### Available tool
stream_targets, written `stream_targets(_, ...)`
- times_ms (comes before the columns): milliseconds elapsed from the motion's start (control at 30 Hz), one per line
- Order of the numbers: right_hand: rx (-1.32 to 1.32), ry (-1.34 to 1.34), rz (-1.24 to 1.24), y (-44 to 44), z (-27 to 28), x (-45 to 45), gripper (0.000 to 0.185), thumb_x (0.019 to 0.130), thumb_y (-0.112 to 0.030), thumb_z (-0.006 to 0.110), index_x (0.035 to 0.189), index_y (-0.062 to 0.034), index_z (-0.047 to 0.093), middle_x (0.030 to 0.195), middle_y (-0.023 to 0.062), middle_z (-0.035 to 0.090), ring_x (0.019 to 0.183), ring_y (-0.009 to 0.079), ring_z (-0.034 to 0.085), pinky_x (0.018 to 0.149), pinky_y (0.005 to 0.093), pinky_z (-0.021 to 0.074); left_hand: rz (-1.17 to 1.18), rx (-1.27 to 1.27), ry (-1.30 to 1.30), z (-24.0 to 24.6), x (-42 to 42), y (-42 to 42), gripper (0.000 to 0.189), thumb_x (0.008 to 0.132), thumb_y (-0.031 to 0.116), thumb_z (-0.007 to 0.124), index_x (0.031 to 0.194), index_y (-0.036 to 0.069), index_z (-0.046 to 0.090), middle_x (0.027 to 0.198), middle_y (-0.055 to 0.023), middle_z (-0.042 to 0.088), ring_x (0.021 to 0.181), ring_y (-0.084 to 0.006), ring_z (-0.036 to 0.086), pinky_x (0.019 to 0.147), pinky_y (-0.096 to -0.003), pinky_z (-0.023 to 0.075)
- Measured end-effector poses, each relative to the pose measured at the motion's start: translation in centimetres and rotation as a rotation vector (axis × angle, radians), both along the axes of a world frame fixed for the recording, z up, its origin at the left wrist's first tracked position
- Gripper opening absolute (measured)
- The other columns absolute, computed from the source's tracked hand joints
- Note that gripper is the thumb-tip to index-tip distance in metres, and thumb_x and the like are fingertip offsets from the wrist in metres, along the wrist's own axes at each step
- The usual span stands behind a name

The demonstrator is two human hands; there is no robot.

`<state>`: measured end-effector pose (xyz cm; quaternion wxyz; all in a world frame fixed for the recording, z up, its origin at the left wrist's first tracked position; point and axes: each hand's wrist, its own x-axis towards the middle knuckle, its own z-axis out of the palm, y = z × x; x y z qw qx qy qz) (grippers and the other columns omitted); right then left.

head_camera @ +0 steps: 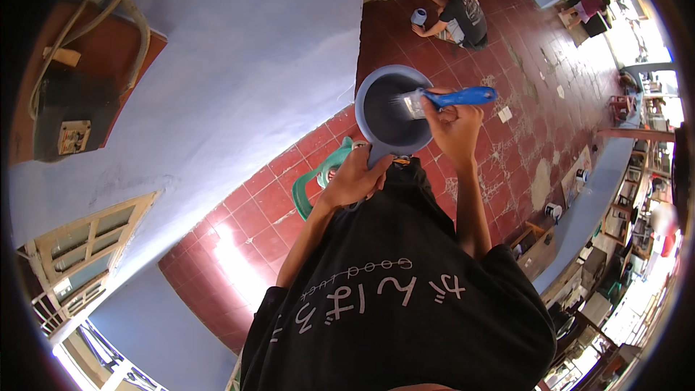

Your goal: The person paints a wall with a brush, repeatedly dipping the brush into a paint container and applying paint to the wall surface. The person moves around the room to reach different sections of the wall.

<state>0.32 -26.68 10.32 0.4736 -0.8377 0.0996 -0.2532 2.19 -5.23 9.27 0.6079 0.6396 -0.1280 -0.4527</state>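
Observation:
My left hand (355, 176) grips the handle of a blue-grey plastic dipper (393, 147), whose round bowl faces up toward me. The inside of the bowl looks dark, and I cannot tell how much liquid it holds. In my right hand (457, 127) is a flat paintbrush (467, 96) with a blue handle. Its pale bristles point left, over the dipper's opening; whether they touch anything inside is unclear. Beside and below my left hand stands a green plastic stool (304, 190), partly covered by that hand and forearm.
A blue-painted wall (260, 49) rises at left, carrying a board with cables and a socket (75, 137). Red floor tiles (255, 179) run below. A person (464, 13) crouches ahead with a similar container (418, 16). Paint cans (553, 210) stand at right, near a low blue wall (586, 212).

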Motion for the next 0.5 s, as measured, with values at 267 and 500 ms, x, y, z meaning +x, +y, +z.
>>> stream_targets(267, 0.934, 0.031, -0.103, -3.2, -4.0, 1.9, 0.021, 0.091, -0.014, 0.068, 0.1, 0.0058, 0.066, 0.086, 0.0079, 0.066, 0.074, 0.0144, 0.068, 0.063, 0.0297, 0.0631, 0.085, 0.068, -0.037, 0.2, 0.6, 1.1, 0.026, 0.1, 0.024, 0.051, 0.094, 0.0, 0.053, 0.06, -0.0037, 0.054, 0.044, -0.0093, 0.049, 0.042, -0.0262, 0.0385)
stream_targets(500, 1.306, 0.001, 0.069, -1.4, -5.7, 4.5, 0.013, 0.093, -0.012, 0.065, 0.098, -0.0001, 0.062, 0.096, 0.0066, 0.064, 0.083, 0.0136, 0.067, 0.065, 0.0248, 0.0621, 0.271, 0.09, -0.048, -0.3, 0.7, 1.9, 0.03, 0.1, 0.026, 0.052, 0.087, -0.001, 0.054, 0.059, -0.0031, 0.054, 0.045, -0.0092, 0.049, 0.042, -0.0269, 0.0391)
